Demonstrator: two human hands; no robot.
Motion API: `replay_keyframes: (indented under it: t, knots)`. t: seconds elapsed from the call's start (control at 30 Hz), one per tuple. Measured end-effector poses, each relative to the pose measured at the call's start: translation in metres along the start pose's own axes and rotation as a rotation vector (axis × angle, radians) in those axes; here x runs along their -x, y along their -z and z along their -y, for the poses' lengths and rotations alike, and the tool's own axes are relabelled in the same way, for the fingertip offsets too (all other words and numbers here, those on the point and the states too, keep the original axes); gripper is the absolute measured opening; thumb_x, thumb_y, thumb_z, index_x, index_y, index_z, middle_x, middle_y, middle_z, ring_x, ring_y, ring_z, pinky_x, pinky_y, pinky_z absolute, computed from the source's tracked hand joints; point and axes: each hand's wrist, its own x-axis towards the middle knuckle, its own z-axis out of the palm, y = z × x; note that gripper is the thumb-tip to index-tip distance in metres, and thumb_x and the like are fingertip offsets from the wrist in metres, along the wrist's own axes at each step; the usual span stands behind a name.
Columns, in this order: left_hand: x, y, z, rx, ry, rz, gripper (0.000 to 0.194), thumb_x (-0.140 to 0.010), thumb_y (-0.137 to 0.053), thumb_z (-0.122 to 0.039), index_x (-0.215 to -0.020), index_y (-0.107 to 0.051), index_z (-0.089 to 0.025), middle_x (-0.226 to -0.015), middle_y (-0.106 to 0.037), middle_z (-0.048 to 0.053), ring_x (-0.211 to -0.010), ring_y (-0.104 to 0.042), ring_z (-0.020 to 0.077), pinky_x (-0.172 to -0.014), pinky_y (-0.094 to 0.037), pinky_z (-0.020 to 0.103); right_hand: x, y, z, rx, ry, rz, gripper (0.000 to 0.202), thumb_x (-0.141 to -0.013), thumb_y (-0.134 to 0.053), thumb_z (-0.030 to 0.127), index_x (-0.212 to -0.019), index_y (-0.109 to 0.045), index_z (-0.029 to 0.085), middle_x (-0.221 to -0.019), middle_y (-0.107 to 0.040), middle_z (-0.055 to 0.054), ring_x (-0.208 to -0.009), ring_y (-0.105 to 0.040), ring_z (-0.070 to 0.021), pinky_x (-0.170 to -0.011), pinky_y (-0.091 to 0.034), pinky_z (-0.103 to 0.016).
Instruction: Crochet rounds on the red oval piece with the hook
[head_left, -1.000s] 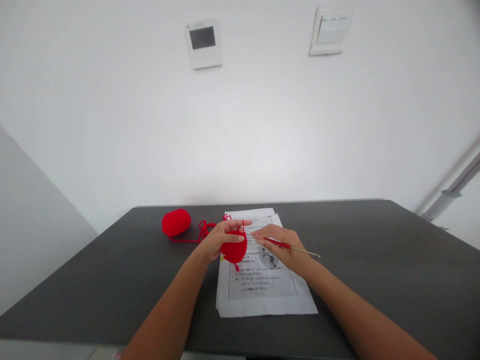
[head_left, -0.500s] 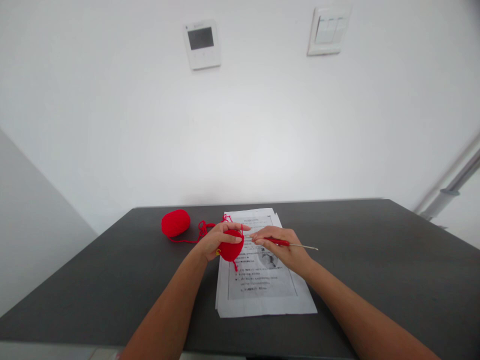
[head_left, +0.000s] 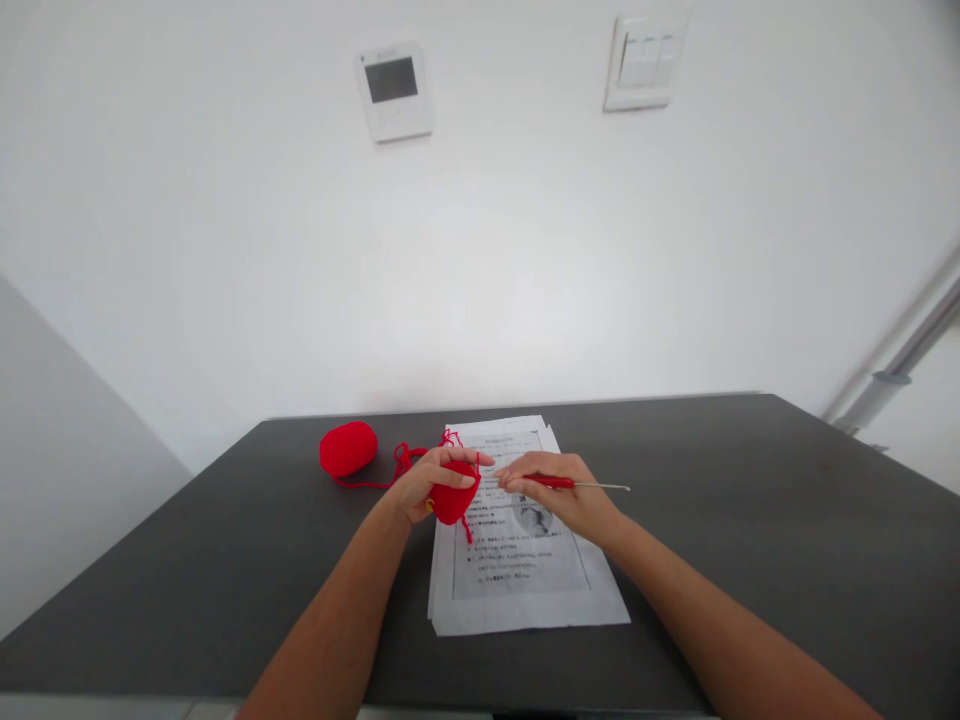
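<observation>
My left hand (head_left: 424, 484) is closed on a red crocheted piece (head_left: 451, 503), thumb on its face, with a strand of yarn running up over the extended index finger. A short red tail hangs from the piece's lower edge, and a small yellow bit shows at its left. In a pinch, my right hand (head_left: 559, 487) holds a crochet hook (head_left: 551, 481) with a red grip and metal ends. The hook's left end meets the right edge of the piece; its exact place in the stitches is too small to tell. Loose yarn leads left to a red ball of yarn (head_left: 349, 449).
Printed sheets of paper (head_left: 525, 612) lie beneath both hands on the dark table (head_left: 712, 500). A white wall rises behind, bearing a small screen panel (head_left: 395, 92) and a light switch (head_left: 646, 62). Grey pipe (head_left: 892, 378) runs at the right.
The view has shifted slightly, moving everything a little left. The hook's tip has come closer to the edge of the crocheted piece. Both hands keep their holds.
</observation>
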Motion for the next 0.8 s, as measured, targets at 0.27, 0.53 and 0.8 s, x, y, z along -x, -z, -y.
replay_keyframes:
  t: [0.27,0.53,0.8]
  knots:
    - [-0.001,0.003,0.002,0.014,-0.004,0.009,0.037,-0.051,-0.077,-0.013,-0.088,-0.073,-0.012,-0.061,-0.066,0.003,-0.05,-0.054,0.0106,-0.049,-0.037,0.022,0.0,0.001,0.002,0.021,0.017,0.022,0.016,-0.085,-0.062,0.031,-0.086,-0.071,0.019,-0.089,-0.073,-0.008,-0.082,-0.069,-0.0183,-0.075,-0.057,-0.032]
    - [-0.002,0.003,0.003,0.022,0.008,0.032,0.034,-0.049,-0.077,-0.014,-0.083,-0.073,-0.012,-0.057,-0.064,0.003,-0.047,-0.053,0.0104,-0.047,-0.034,0.022,0.0,0.005,0.003,-0.056,-0.037,0.036,0.014,-0.083,-0.065,0.03,-0.083,-0.073,0.018,-0.085,-0.074,-0.007,-0.08,-0.07,-0.0183,-0.073,-0.057,-0.031]
    - [0.0,0.002,0.001,-0.002,0.003,0.018,0.031,-0.047,-0.078,-0.014,-0.078,-0.073,-0.012,-0.056,-0.064,0.003,-0.046,-0.053,0.0099,-0.045,-0.033,0.02,0.0,0.0,-0.003,-0.385,-0.26,-0.018,0.017,-0.078,-0.07,0.032,-0.082,-0.072,0.015,-0.077,-0.073,-0.006,-0.073,-0.071,-0.0166,-0.072,-0.06,-0.031]
